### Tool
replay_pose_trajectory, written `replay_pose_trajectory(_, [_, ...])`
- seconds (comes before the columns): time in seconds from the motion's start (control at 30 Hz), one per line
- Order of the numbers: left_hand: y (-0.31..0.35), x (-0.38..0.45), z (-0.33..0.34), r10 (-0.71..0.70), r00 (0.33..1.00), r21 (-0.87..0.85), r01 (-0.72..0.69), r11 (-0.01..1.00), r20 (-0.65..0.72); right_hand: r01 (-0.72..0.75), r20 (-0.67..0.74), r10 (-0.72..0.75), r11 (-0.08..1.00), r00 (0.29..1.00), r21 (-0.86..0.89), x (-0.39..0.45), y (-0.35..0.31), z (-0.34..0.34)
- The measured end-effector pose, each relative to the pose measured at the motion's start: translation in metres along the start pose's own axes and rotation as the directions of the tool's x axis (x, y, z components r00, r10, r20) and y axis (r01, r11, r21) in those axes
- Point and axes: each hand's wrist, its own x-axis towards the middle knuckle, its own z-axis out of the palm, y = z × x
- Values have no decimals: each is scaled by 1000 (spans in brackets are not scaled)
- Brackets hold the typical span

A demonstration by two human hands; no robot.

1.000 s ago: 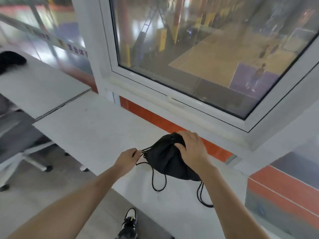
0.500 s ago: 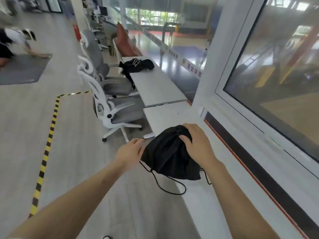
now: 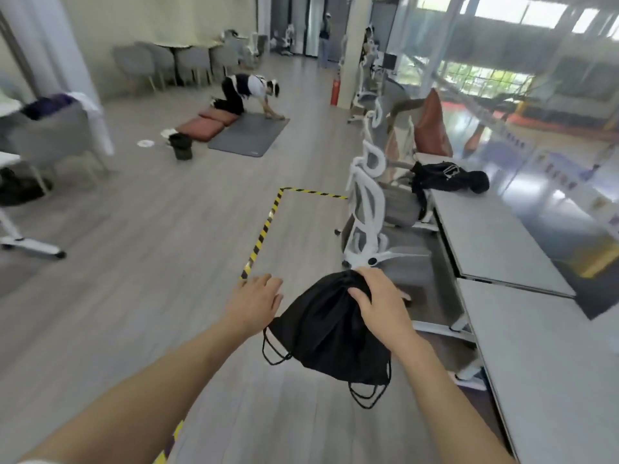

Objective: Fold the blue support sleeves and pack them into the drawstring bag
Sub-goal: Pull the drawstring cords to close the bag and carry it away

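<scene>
A black drawstring bag (image 3: 330, 333) hangs in the air over the grey floor, its top cinched, with black cord loops dangling at its lower left and lower right. My right hand (image 3: 380, 301) grips the gathered top of the bag. My left hand (image 3: 256, 301) sits just left of the bag with its fingers spread, holding nothing. No blue support sleeves are visible; the bag's inside is hidden.
Grey desks (image 3: 536, 346) run along the right, with white office chairs (image 3: 371, 226) pushed beside them and a black backpack (image 3: 447, 177) on the far desk. Yellow-black floor tape (image 3: 264, 229) lies ahead. A person kneels on a grey mat (image 3: 249, 133) far off.
The bag has been lifted off the desk and now hangs over the floor. My left hand let go of the cord and opened. The view swung left into the room.
</scene>
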Motion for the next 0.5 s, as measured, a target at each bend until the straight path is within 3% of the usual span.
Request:
replay_pose_trajectory(0.27, [-223, 22, -31, -308, 951, 27, 308, 951, -9, 163, 148, -167, 986, 975, 35, 173, -140, 144])
replay_pose_trajectory(0.5, [-410, 30, -34, -597, 801, 4, 598, 801, -45, 406, 231, -448, 890, 864, 207, 328, -269, 281])
